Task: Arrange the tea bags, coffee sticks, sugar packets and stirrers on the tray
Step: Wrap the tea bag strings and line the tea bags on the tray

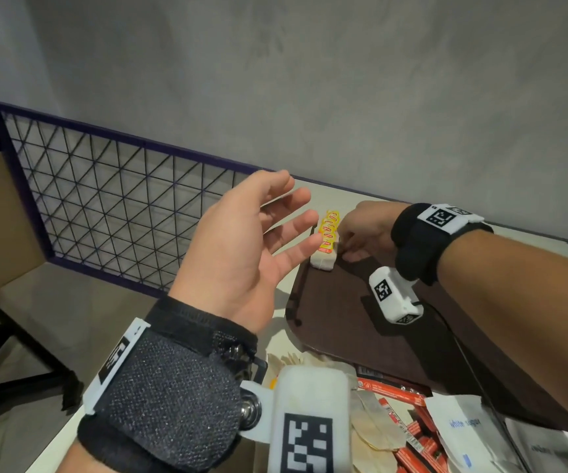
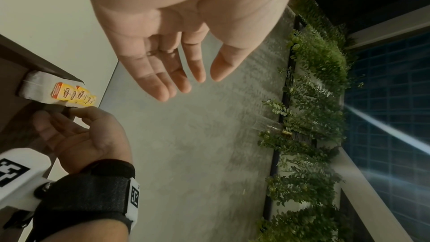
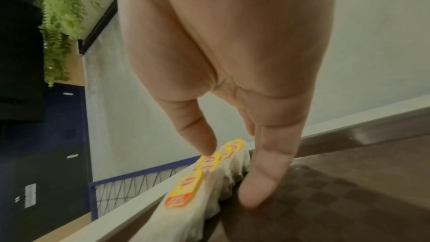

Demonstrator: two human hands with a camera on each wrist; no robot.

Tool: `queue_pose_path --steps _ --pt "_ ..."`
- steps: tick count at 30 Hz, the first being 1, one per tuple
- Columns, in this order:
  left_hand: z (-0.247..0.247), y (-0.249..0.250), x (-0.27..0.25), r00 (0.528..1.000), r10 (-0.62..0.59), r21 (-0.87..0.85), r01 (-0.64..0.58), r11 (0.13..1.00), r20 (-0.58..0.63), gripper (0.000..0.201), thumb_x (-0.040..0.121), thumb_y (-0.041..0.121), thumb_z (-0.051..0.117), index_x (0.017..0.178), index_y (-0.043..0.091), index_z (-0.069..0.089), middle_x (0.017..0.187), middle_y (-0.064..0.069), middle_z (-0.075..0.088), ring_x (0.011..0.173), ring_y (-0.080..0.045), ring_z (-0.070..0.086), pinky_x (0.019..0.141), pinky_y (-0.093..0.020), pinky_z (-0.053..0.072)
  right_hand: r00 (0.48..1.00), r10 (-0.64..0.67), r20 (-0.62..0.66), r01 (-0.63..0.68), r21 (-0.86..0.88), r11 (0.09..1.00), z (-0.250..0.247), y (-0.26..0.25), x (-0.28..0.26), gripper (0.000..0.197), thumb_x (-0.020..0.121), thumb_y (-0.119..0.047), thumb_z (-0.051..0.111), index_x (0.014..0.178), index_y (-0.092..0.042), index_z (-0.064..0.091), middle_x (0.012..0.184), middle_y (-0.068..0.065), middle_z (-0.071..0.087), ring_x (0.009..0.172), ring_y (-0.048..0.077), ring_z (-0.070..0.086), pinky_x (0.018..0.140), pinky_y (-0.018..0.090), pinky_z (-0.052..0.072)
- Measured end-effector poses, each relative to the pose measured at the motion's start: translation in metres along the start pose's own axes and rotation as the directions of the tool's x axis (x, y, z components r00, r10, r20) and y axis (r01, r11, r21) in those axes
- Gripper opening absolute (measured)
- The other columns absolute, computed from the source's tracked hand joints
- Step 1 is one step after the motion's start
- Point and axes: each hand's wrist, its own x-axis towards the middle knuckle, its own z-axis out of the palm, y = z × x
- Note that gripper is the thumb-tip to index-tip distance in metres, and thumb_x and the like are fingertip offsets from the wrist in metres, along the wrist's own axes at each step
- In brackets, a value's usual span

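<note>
A row of tea bags (image 1: 326, 245) with yellow tags stands along the far left corner of the dark brown tray (image 1: 340, 322). My right hand (image 1: 342, 244) is at that row. In the right wrist view its thumb tip touches a yellow tag on the tea bags (image 3: 197, 181), and a straight finger (image 3: 263, 181) presses on the tray (image 3: 349, 190) beside them. My left hand (image 1: 296, 213) hovers to the left of the row, palm open, fingers spread, holding nothing. The left wrist view shows the tea bags (image 2: 58, 91) and my right hand (image 2: 56, 114) below them.
At the near edge lie loose tea bags (image 1: 371, 425), red coffee sticks (image 1: 415, 442) and white sugar packets (image 1: 463, 428). A wire-mesh panel (image 1: 112, 206) with a purple frame stands at the table's far left. A grey wall runs behind the table.
</note>
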Motion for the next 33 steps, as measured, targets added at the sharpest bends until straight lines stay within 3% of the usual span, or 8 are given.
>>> queue_pose_path --steps 2,8,14,20,24,26,30,33 --pt "-0.001 0.0 0.001 1.0 0.0 0.005 0.0 1.0 -0.004 0.01 0.094 0.025 0.064 0.093 0.015 0.068 0.093 -0.006 0.074 0.08 -0.02 0.069 0.064 -0.029 0.061 0.998 -0.007 -0.056 0.009 0.039 0.999 -0.005 -0.002 0.008 0.019 0.096 -0.001 0.053 0.115 0.0 0.058 0.114 0.02 0.067 0.095 0.031 0.068 0.072 0.034 0.061" --pt "-0.004 -0.001 0.004 1.0 0.008 0.007 -0.008 1.0 -0.02 0.011 0.093 0.024 0.064 0.094 0.014 0.069 0.093 -0.007 0.074 0.081 -0.021 0.07 0.062 -0.03 0.059 0.998 0.037 -0.054 -0.022 0.25 0.968 -0.002 -0.012 0.022 0.03 0.101 -0.026 0.058 0.124 -0.015 0.042 0.121 0.027 0.057 0.105 0.039 0.067 0.091 0.045 0.058" --pt "-0.004 -0.002 0.005 1.0 0.003 0.014 -0.002 1.0 -0.024 0.01 0.093 0.024 0.064 0.094 0.015 0.069 0.092 -0.006 0.074 0.08 -0.021 0.07 0.064 -0.03 0.06 0.996 0.064 -0.069 -0.042 0.283 0.958 0.0 -0.011 0.038 0.056 0.1 -0.039 0.061 0.146 -0.017 0.041 0.127 0.027 0.055 0.111 0.038 0.065 0.092 0.046 0.059" --pt "-0.004 -0.002 0.005 1.0 0.012 0.031 -0.011 0.999 -0.027 0.009 0.094 0.024 0.063 0.093 0.015 0.067 0.092 -0.006 0.073 0.081 -0.021 0.07 0.065 -0.029 0.061 0.997 0.051 -0.053 -0.033 0.307 0.951 -0.001 -0.006 0.039 0.061 0.099 -0.04 0.063 0.148 -0.013 0.039 0.14 0.021 0.047 0.111 0.033 0.06 0.093 0.047 0.057" --pt "-0.004 0.0 0.005 1.0 0.005 0.052 -0.003 0.999 -0.022 0.011 0.094 0.026 0.062 0.09 0.017 0.066 0.093 -0.004 0.071 0.081 -0.019 0.069 0.067 -0.028 0.06 0.999 0.014 -0.045 -0.004 0.206 0.979 -0.012 -0.005 0.014 0.046 0.1 -0.038 0.061 0.136 -0.016 0.042 0.113 0.017 0.053 0.083 0.028 0.061 0.069 0.037 0.059" --pt "-0.004 0.002 0.003 1.0 0.007 0.056 -0.007 0.998 -0.014 0.013 0.094 0.027 0.061 0.088 0.017 0.066 0.092 -0.003 0.071 0.08 -0.018 0.07 0.068 -0.028 0.059 0.998 -0.062 -0.024 0.063 0.032 0.998 -0.02 -0.001 -0.008 0.04 0.1 -0.035 0.063 0.127 -0.009 0.05 0.096 0.017 0.058 0.079 0.029 0.063 0.077 0.039 0.058" --pt "0.0 0.008 -0.004 0.999 0.039 0.082 -0.038 0.996 -0.007 0.012 0.096 0.027 0.06 0.088 0.018 0.063 0.092 -0.002 0.069 0.081 -0.018 0.068 0.071 -0.027 0.059 0.954 -0.266 0.142 0.294 -0.246 0.924 -0.024 0.013 -0.078 0.031 0.097 -0.026 0.068 0.113 0.0 0.065 0.092 0.017 0.068 0.079 0.023 0.066 0.085 0.042 0.059" --pt "0.003 0.014 -0.013 0.996 0.093 0.137 -0.091 0.986 -0.011 0.011 0.097 0.027 0.059 0.09 0.019 0.062 0.091 0.0 0.069 0.083 -0.017 0.068 0.075 -0.028 0.059 0.887 -0.327 0.327 0.446 -0.418 0.792 -0.019 0.021 -0.143 0.027 0.089 -0.035 0.076 0.104 -0.013 0.073 0.091 0.006 0.075 0.075 0.009 0.068 0.079 0.033 0.06"
